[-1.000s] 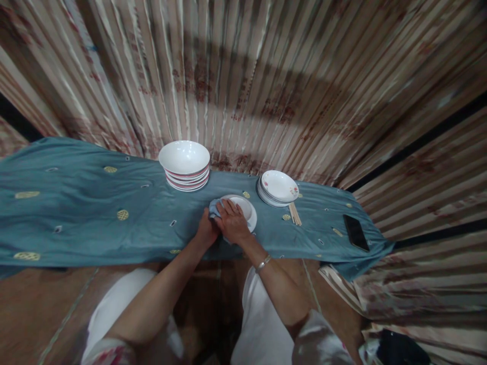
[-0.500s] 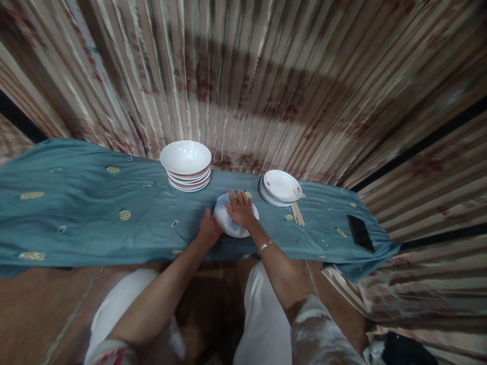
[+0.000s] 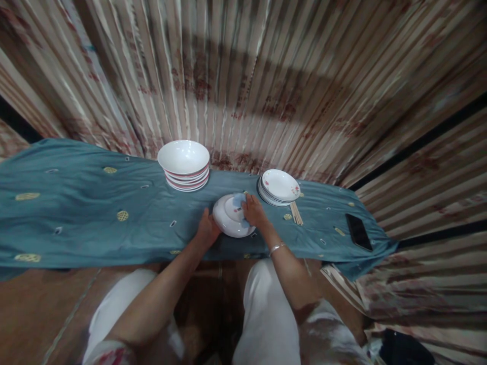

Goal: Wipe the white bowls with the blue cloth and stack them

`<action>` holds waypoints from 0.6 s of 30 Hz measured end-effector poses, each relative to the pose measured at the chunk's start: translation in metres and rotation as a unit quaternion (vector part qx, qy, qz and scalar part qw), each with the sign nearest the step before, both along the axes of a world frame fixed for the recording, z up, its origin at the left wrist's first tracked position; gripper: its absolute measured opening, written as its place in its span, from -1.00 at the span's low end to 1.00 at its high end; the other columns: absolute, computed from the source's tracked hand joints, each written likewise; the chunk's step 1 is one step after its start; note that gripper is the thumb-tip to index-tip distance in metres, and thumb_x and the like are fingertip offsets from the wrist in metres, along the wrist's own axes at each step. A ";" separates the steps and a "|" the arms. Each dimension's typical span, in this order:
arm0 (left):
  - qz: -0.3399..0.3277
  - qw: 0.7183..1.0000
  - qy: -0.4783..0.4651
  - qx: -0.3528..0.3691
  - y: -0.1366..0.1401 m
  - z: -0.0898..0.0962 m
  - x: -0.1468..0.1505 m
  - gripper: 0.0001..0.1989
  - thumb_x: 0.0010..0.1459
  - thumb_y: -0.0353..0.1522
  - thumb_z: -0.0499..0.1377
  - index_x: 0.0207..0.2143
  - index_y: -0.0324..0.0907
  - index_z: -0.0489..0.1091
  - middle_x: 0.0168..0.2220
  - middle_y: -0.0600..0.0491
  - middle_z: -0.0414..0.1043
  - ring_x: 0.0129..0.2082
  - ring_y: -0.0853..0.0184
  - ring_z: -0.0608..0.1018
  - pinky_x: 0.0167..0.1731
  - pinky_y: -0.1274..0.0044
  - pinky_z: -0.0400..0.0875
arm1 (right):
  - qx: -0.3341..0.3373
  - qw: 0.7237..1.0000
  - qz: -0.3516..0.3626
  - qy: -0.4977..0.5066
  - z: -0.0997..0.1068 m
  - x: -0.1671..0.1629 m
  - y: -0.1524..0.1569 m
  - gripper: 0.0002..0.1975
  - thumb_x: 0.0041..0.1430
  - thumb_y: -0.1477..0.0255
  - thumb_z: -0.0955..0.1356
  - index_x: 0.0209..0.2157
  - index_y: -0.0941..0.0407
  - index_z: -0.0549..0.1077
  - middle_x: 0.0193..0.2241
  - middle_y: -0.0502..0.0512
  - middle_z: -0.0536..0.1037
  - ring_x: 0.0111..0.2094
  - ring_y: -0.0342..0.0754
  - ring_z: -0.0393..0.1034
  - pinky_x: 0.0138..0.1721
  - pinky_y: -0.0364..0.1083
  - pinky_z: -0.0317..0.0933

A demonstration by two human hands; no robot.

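Note:
A white plate with deep sides is tilted with its underside and foot ring facing up, near the front of the table. My left hand grips it by the left edge, with the fingers hidden beneath. On the right part of the underside my right hand presses a pale blue cloth, its fingers bent over it. Behind and to the left stands a stack of white bowls with red bands. To the right is a stack of white plates with red flowers.
Several wooden chopsticks lie beside the plate stack. A black phone rests at the right end of the table, which has a blue-green tablecloth. Pleated curtains hang right behind the table.
My right hand has slid to the right across the plate's underside with the cloth, uncovering the foot ring and its mark. The left hand keeps its hold on the edge.

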State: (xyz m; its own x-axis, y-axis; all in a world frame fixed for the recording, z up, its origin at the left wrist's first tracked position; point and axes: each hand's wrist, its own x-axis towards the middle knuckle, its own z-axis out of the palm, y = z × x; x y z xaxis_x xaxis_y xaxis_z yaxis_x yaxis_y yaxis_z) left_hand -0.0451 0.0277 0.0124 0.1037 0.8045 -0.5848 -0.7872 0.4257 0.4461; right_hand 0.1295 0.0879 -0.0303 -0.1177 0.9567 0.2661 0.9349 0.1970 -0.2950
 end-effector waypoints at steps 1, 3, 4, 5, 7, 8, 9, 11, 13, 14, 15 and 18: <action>-0.001 1.000 0.001 0.001 0.000 0.001 0.000 -0.40 0.38 -0.16 -0.21 0.24 -0.37 0.24 -0.08 -0.20 0.59 -0.01 0.11 0.59 0.04 0.33 0.44 | 0.004 1.000 -0.001 0.009 -0.005 0.003 -0.002 -0.48 0.36 0.41 0.14 0.25 0.41 0.23 0.16 0.51 0.38 0.21 0.19 0.25 0.17 0.19 0.18; -0.002 1.000 0.001 -0.002 0.000 0.002 0.000 -0.40 0.38 -0.17 -0.21 0.23 -0.39 0.24 -0.10 -0.20 0.60 -0.02 0.11 0.60 0.03 0.34 0.45 | 0.008 1.000 -0.007 0.023 -0.014 0.007 -0.010 -0.46 0.37 0.40 0.11 0.26 0.42 0.21 0.18 0.52 0.36 0.24 0.18 0.23 0.19 0.18 0.17; 0.000 1.000 0.000 -0.005 0.000 0.003 0.000 -0.40 0.38 -0.17 -0.22 0.23 -0.39 0.24 -0.11 -0.20 0.60 -0.03 0.11 0.60 0.03 0.34 0.45 | 0.011 0.999 -0.011 0.033 -0.019 0.007 -0.015 -0.45 0.38 0.39 0.09 0.27 0.42 0.19 0.19 0.52 0.35 0.25 0.17 0.22 0.19 0.18 0.17; 0.001 1.000 -0.002 -0.008 0.000 0.003 0.000 -0.40 0.38 -0.17 -0.22 0.23 -0.39 0.24 -0.11 -0.19 0.61 -0.04 0.10 0.61 0.02 0.34 0.46 | 0.017 0.999 -0.013 0.045 -0.022 0.007 -0.021 -0.44 0.39 0.37 0.07 0.28 0.41 0.17 0.21 0.51 0.33 0.26 0.16 0.20 0.20 0.18 0.16; 0.003 1.000 -0.006 -0.011 0.000 0.003 0.000 -0.41 0.38 -0.18 -0.22 0.24 -0.37 0.24 -0.12 -0.18 0.61 -0.06 0.09 0.61 0.01 0.33 0.46 | 0.039 0.996 -0.020 0.078 -0.028 0.005 -0.035 -0.42 0.40 0.33 0.05 0.32 0.37 0.12 0.24 0.47 0.30 0.29 0.14 0.16 0.23 0.18 0.14; 0.003 1.000 -0.009 -0.008 0.000 0.003 0.001 -0.41 0.38 -0.18 -0.21 0.24 -0.36 0.23 -0.12 -0.18 0.61 -0.07 0.09 0.62 0.01 0.32 0.47 | 0.049 0.994 -0.025 0.090 -0.030 0.003 -0.042 -0.41 0.41 0.31 0.04 0.33 0.34 0.09 0.26 0.45 0.28 0.31 0.14 0.13 0.23 0.19 0.13; 0.002 1.000 -0.012 -0.003 0.000 0.004 0.001 -0.41 0.38 -0.18 -0.22 0.25 -0.35 0.23 -0.12 -0.18 0.61 -0.07 0.09 0.62 0.01 0.31 0.47 | 0.057 0.993 -0.033 0.097 -0.031 0.000 -0.050 -0.41 0.41 0.29 0.04 0.34 0.32 0.07 0.27 0.43 0.26 0.32 0.13 0.10 0.24 0.19 0.12; 0.002 1.000 -0.018 0.005 0.000 0.004 0.002 -0.41 0.38 -0.18 -0.23 0.25 -0.34 0.23 -0.11 -0.17 0.61 -0.07 0.10 0.62 0.00 0.30 0.47 | 0.066 0.992 -0.049 0.098 -0.030 -0.005 -0.064 -0.39 0.42 0.25 0.03 0.36 0.30 0.04 0.29 0.43 0.23 0.34 0.12 0.05 0.24 0.18 0.11; 0.004 1.000 -0.017 0.003 0.000 0.006 0.003 -0.41 0.39 -0.18 -0.23 0.25 -0.35 0.23 -0.12 -0.17 0.61 -0.08 0.10 0.62 -0.01 0.31 0.47 | 0.072 0.992 -0.055 0.087 -0.027 -0.010 -0.079 -0.38 0.42 0.23 0.03 0.36 0.30 0.02 0.31 0.44 0.19 0.36 0.13 0.01 0.25 0.19 0.09; 0.006 1.000 -0.014 -0.001 0.000 0.007 0.003 -0.41 0.39 -0.18 -0.23 0.25 -0.36 0.22 -0.13 -0.17 0.61 -0.08 0.11 0.62 -0.01 0.32 0.48 | 0.077 0.993 -0.050 0.079 -0.024 -0.013 -0.085 -0.38 0.42 0.24 0.04 0.36 0.30 0.02 0.32 0.43 0.17 0.37 0.14 -0.02 0.26 0.19 0.08; 0.007 1.000 -0.010 -0.005 -0.001 0.007 0.003 -0.40 0.39 -0.18 -0.23 0.25 -0.38 0.22 -0.14 -0.18 0.61 -0.09 0.11 0.63 -0.01 0.33 0.47 | 0.084 0.993 -0.042 0.069 -0.022 -0.016 -0.092 -0.38 0.42 0.25 0.04 0.36 0.30 0.02 0.32 0.43 0.16 0.38 0.14 -0.06 0.27 0.20 0.06; 0.002 1.000 -0.007 -0.004 -0.002 0.009 0.003 -0.39 0.39 -0.17 -0.23 0.25 -0.41 0.22 -0.16 -0.19 0.62 -0.10 0.11 0.63 0.00 0.33 0.47 | 0.099 0.994 -0.014 0.036 -0.018 -0.024 -0.107 -0.41 0.42 0.31 0.07 0.35 0.32 0.06 0.34 0.42 0.12 0.41 0.14 -0.19 0.29 0.21 0.02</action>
